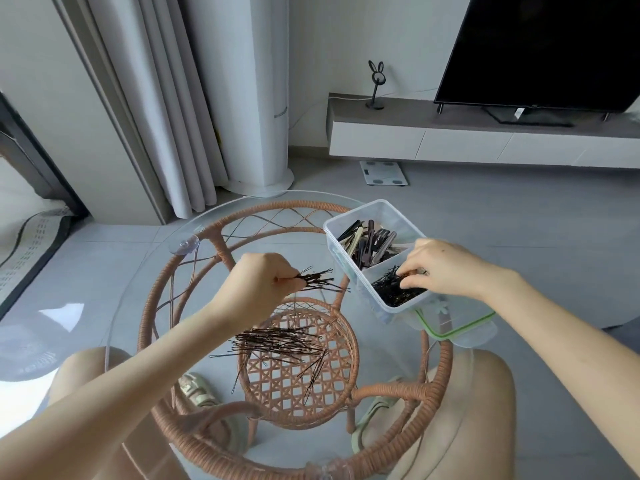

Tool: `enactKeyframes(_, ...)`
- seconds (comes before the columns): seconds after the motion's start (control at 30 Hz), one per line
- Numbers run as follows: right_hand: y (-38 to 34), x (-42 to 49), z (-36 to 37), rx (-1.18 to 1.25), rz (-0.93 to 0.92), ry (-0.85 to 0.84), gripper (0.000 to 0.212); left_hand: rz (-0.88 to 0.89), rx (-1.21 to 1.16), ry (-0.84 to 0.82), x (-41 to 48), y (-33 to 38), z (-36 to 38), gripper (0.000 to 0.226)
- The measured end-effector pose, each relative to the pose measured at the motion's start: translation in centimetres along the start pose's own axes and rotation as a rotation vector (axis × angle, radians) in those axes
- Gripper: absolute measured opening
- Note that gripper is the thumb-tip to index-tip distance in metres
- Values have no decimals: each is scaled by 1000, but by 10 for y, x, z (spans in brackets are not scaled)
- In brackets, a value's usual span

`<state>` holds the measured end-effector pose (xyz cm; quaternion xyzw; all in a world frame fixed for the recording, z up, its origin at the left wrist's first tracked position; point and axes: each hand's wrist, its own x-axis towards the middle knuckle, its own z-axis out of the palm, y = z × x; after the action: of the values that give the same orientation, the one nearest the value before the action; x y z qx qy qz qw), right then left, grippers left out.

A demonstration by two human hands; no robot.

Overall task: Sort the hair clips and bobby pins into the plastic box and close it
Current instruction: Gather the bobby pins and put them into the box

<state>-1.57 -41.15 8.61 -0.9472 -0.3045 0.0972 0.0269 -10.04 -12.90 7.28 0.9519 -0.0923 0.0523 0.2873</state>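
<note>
A clear plastic box (346,225) with two compartments stands at the right of the glass table top. Its far compartment holds several dark and cream hair clips (370,245). The near compartment holds a heap of black bobby pins (391,289). My right hand (446,268) reaches into that near compartment, fingertips pinched on pins there. My left hand (266,278) hovers above the table middle, shut on a bunch of bobby pins (318,280) that fans out to the right. A loose pile of bobby pins (280,342) lies on the glass below it.
The box's lid (453,329), clear with a green seal, lies under the box's near end. The round glass top (138,271) rests on a rattan frame (433,386). My knees and shoes show below. A TV cabinet (450,140) and curtains stand behind.
</note>
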Motion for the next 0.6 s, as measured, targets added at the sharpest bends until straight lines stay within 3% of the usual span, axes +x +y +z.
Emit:
enactKeyframes(0.13,5,-10,-5,30,51,103,31,44,-34,-15,28,34,14,32)
enactKeyframes(0.33,20,-29,-3,82,133,353,20,87,-120,-31,61,95,50,42)
enactKeyframes(0.5,29,-38,2,98,131,422,12,22,13,-75,81,110,84,54)
enactKeyframes(0.6,28,-38,4,99,119,400,10,22,103,-95,83,113,97,41)
